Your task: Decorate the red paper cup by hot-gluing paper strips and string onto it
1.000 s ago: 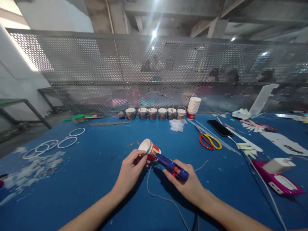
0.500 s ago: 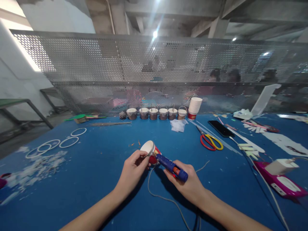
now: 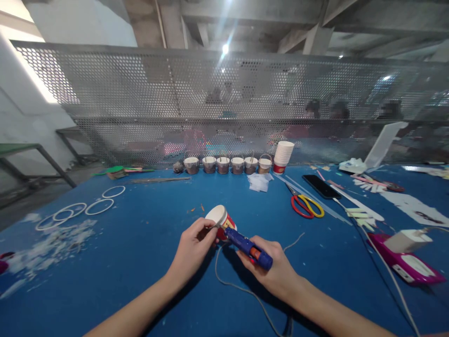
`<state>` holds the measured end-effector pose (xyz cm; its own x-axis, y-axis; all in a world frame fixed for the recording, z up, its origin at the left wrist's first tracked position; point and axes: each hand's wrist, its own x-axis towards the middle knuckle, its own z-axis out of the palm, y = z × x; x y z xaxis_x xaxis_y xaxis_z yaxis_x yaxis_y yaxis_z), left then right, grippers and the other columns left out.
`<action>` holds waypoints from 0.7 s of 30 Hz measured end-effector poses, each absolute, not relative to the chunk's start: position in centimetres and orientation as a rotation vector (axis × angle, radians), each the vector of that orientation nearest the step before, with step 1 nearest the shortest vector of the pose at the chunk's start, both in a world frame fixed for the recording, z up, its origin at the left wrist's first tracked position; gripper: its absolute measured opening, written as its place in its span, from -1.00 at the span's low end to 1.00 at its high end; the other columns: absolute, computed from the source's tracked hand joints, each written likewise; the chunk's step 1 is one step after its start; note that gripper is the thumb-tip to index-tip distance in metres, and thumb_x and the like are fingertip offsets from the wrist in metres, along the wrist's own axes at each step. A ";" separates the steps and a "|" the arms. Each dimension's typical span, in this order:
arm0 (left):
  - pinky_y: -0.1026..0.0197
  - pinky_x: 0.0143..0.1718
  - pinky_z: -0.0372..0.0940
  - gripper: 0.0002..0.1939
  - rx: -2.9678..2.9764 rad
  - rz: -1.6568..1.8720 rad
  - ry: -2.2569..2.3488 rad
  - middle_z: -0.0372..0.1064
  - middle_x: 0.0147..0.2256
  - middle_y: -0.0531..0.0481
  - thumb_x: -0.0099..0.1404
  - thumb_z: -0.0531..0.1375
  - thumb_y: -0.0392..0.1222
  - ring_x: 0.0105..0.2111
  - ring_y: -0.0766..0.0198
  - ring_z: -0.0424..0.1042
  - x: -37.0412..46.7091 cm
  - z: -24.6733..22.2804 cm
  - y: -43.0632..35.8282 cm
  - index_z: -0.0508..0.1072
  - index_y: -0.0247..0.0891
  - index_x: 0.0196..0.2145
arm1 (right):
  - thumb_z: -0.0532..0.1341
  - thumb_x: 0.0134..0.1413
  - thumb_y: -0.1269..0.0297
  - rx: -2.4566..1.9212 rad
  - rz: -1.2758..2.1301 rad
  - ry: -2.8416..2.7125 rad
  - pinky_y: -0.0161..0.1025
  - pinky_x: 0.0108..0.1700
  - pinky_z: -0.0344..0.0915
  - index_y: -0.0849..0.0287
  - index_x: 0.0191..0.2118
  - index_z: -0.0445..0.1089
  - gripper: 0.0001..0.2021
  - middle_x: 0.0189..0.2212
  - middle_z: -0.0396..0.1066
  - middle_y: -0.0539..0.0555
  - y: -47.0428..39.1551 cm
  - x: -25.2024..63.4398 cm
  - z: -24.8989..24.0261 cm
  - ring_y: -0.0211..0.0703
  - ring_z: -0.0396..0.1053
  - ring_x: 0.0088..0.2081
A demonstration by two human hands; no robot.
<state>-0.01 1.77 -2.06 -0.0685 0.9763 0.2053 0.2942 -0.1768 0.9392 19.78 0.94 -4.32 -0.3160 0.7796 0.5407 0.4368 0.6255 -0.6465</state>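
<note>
Left hand (image 3: pixel 194 241): thumb and fingers pinched together at the rim of a paper cup (image 3: pixel 230 223), red and white, tilted on its side, mouth facing up and left. Grey cord (image 3: pixel 242 289): one part at the cup's rim, the rest trailing across the table toward the near edge.

Right hand (image 3: pixel 275 264): fingers wrapped about a blue glue gun (image 3: pixel 248 246), nozzle pointing left at the cup, close to the left fingertips; whether the tip touches, cannot tell.

Cup position: just above the table (image 3: pixel 140 271) or resting on it, cannot tell which; centre, between both hands.

Beyond the cup: two orange scraps (image 3: pixel 202 207). Right: scissors (image 3: pixel 307 207), one red handle, one yellow; phone (image 3: pixel 320 186), black, face up; magenta box (image 3: pixel 409 264) with a white charger (image 3: pixel 409 241) on it. Left: white rings (image 3: pixel 100 207), some overlapping; pale flakes (image 3: pixel 56 248) near them.

Far edge: six grey-brown tubs (image 3: pixel 223 166) in a row, white inside; cup stack (image 3: pixel 284 153) at their right end; perforated screen (image 3: pixel 140 93) behind.
</note>
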 end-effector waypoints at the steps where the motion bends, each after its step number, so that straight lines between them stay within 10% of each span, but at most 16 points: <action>1: 0.24 -0.44 0.28 -0.81 1.522 1.275 1.396 0.38 -0.53 0.04 0.15 0.17 -0.08 -0.52 0.28 0.38 0.0 -2.1 1.8 0.45 -0.26 -0.42 | 0.17 0.15 0.20 -0.959 0.482 -1.950 -0.38 -0.55 0.13 0.16 -0.48 0.30 -0.78 -0.65 0.30 -0.06 1.0 19.8 -4.3 -0.35 0.16 -0.65; 21: 0.26 -0.49 0.21 -0.83 1.418 1.244 1.372 0.31 -0.62 0.10 0.10 0.16 -0.11 -0.59 0.33 0.30 -0.2 -0.8 1.4 0.42 -0.25 -0.51 | 0.17 0.13 0.15 -1.051 0.630 -1.888 -0.34 -0.56 0.06 0.12 -0.55 0.17 -0.71 -0.66 0.10 -0.12 1.3 20.4 -3.4 -0.34 0.01 -0.62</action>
<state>-0.20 1.41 -0.80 -0.0660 0.9903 0.1223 0.2184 -0.1053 0.9702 20.44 1.26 -3.40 -0.2737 0.8555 0.4395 0.4205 0.5174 -0.7453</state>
